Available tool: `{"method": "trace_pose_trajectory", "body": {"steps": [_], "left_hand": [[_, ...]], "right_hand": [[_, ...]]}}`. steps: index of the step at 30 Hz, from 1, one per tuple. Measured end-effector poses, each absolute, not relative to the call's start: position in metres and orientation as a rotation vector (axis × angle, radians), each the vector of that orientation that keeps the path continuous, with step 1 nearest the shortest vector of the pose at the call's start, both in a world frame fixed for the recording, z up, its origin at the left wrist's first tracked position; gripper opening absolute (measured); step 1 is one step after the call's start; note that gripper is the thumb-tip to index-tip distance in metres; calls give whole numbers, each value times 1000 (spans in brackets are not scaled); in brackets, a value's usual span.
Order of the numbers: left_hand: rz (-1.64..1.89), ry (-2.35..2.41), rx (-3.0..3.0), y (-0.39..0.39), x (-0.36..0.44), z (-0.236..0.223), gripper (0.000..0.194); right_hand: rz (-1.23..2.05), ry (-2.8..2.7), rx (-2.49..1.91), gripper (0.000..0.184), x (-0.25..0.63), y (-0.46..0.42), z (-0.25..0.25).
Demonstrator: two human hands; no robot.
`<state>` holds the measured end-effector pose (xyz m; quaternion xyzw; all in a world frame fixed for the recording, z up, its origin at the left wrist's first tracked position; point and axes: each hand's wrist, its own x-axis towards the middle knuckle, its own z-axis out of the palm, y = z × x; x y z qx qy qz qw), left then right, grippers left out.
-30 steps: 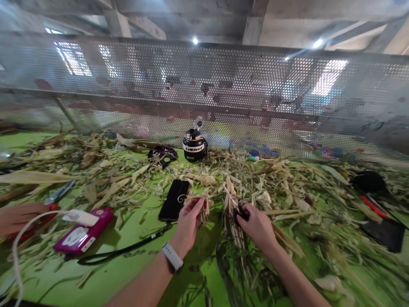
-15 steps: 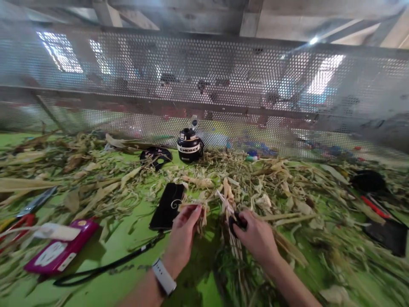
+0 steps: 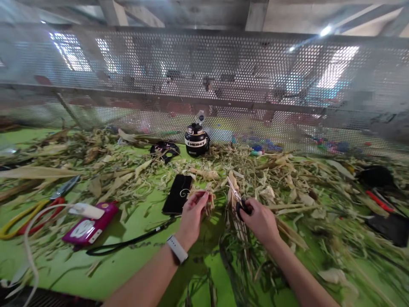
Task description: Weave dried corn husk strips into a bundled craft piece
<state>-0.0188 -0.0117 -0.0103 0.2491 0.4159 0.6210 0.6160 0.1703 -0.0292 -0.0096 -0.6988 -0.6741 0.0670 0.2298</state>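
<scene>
My left hand (image 3: 191,217), with a white watch on the wrist, pinches a thin strip of dry corn husk (image 3: 204,197) just right of a black phone (image 3: 177,194) lying on the green table (image 3: 128,264). My right hand (image 3: 260,219) is closed around the black handles of small scissors (image 3: 239,200), whose blades point up and left toward the husk. Below both hands lies a bundle of dry stalks and leaves (image 3: 238,238).
Husk scraps cover the table. A black "ENERGY" jug (image 3: 196,142) stands by the perforated metal screen (image 3: 204,85). At left lie a magenta device (image 3: 90,225) with white cable, red and yellow-handled scissors (image 3: 35,209) and a black lanyard (image 3: 128,243). Dark items sit far right (image 3: 386,226).
The view swung left, then back. My hands stayed in place, holding the husk strip and scissors. The other person's hand seen at the left edge a second ago is gone.
</scene>
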Motion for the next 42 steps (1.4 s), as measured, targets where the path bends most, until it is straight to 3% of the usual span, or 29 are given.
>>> {"method": "trace_pose_trajectory", "body": {"steps": [8,15,18,27,42], "left_hand": [[1372,921,595,-11,-21,-14,27],[1468,916,563,-8,-19,-17,30],[1454,884,590,-11,-18,-14,29],[1225,714,754,-25,-12,-10,22],[1071,774,898,-30,-13,-2,23]], "right_hand": [[316,-1746,-1877,21,174,-29,-4],[1232,-1421,-1437,39,162,-32,6],[1456,-1233,-1312,45,154,-37,9],[1478,-915,-1161,55,143,-42,8],[1356,-954,-1290,47,144,-41,10]]}}
